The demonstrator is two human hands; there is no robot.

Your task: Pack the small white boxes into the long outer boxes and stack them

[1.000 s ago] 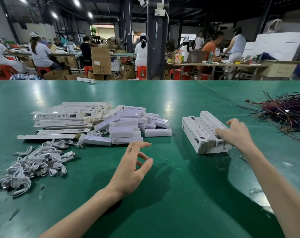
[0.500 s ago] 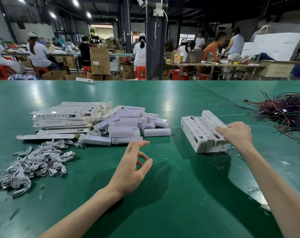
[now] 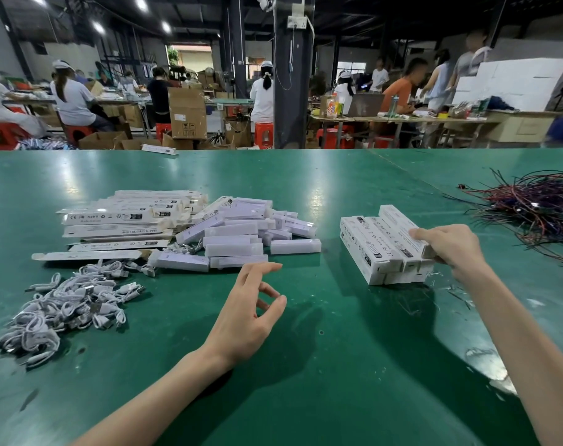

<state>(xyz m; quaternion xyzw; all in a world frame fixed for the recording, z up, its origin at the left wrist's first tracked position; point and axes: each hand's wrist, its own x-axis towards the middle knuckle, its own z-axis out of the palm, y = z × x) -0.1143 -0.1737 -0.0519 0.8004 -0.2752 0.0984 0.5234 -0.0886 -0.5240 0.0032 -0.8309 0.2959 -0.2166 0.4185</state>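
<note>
Ceiling lamps [image 3: 97,26] at eleven o'clock light a dim hall and throw pale glare streaks on the glossy green table [image 3: 354,188] toward ten and twelve o'clock. Soft dark shadows lie at four o'clock of the left hand [image 3: 246,320] and at seven o'clock of the right hand [image 3: 450,249]. Print on the long boxes [image 3: 375,243] is sharp. Distant people are blurred. Straight lines bow near the edges.

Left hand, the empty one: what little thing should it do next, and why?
Probably reach forward and pick up the nearest small white box. The left hand holds nothing and hovers just short of it, while the right hand grips the end of the packed stack.
</note>
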